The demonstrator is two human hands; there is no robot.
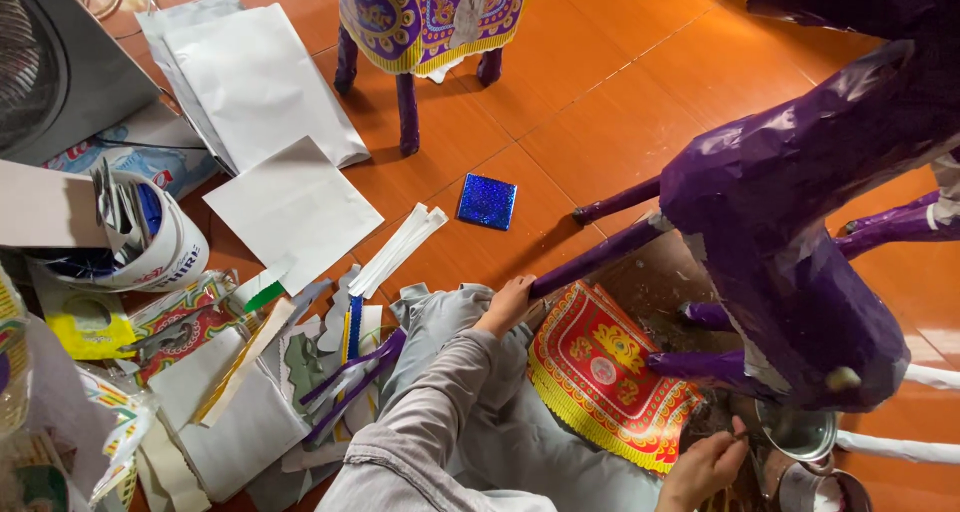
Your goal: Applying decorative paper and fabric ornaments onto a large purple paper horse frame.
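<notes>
A purple paper horse figure [800,202] lies tipped on its side at the right, legs pointing left. My left hand [508,304] grips the end of one purple leg [600,257]. My right hand [706,464] at the bottom holds a thin stick or brush, its tip near a small metal bowl [798,434]. Under the legs lies a red and gold decorated paper sheet [600,372], resting by my grey-trousered knee [470,402].
Another decorated purple horse [430,17] stands at the top. White sheets [260,82], a blue glitter square [487,201], white strips [400,249], a white bucket [150,237], coloured paper scraps [250,372] and a fan [50,62] lie on the orange tiled floor.
</notes>
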